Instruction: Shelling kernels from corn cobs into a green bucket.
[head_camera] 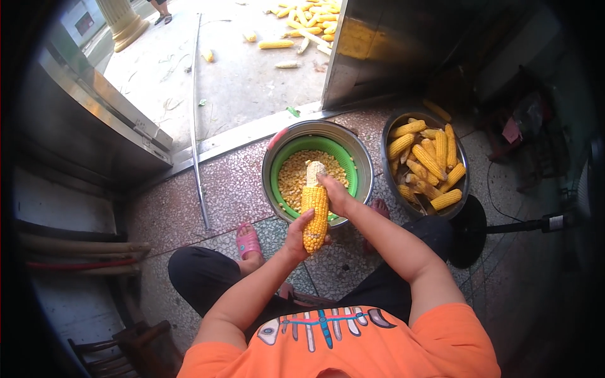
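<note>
An ear of yellow corn [315, 215] is in my left hand [298, 236], whose fingers wrap its lower end. My right hand [333, 193] grips a pale, stripped corncob [315, 173] at the upper end of the ear, the cob touching or overlapping the ear's kernels. Both are over a green plastic basket [350, 163] holding loose corn kernels [294, 172]. The basket sits inside a wide metal basin [365, 163] with a pink patch on its rim. To the right, a second metal basin [386, 156] is heaped with yellow ears of corn [429, 162].
A metal pole [194, 118] lies across the door sill [246, 134] on the left. Outside, corn ears [312, 19] are piled beside a metal door [364, 52]; a person's legs [159, 9] show farther off. A fan's round base [465, 231] stands at right, a wooden chair [127, 349] at lower left.
</note>
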`<state>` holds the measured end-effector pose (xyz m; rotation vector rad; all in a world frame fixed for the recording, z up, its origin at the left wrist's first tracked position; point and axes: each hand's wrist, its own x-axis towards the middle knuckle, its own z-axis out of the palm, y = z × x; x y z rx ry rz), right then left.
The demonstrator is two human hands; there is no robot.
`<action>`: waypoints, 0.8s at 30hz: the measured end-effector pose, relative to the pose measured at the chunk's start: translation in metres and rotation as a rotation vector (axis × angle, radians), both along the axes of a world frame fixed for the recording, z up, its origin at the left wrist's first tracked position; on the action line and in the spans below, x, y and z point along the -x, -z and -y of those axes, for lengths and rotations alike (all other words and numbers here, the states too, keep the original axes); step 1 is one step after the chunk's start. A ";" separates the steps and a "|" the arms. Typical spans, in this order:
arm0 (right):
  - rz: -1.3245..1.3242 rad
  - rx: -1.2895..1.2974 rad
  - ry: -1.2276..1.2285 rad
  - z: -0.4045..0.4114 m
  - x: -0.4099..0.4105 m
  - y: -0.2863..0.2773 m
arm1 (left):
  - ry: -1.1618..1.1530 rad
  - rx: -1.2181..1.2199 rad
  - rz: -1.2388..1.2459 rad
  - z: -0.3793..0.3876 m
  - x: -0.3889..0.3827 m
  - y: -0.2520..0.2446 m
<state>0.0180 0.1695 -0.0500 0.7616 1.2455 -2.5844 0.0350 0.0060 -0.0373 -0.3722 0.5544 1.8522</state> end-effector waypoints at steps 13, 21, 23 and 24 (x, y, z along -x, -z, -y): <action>-0.101 0.037 0.083 0.002 -0.005 0.007 | -0.027 -0.036 0.015 -0.001 -0.003 0.003; -0.125 0.016 0.164 -0.011 0.001 -0.012 | 0.141 -0.089 -0.036 0.001 0.003 -0.007; -0.131 -0.189 0.178 -0.009 0.003 -0.011 | -0.060 0.238 -0.495 -0.010 0.002 0.015; -0.129 -0.203 0.162 -0.006 0.003 -0.015 | -0.020 0.320 -0.670 -0.008 0.004 0.020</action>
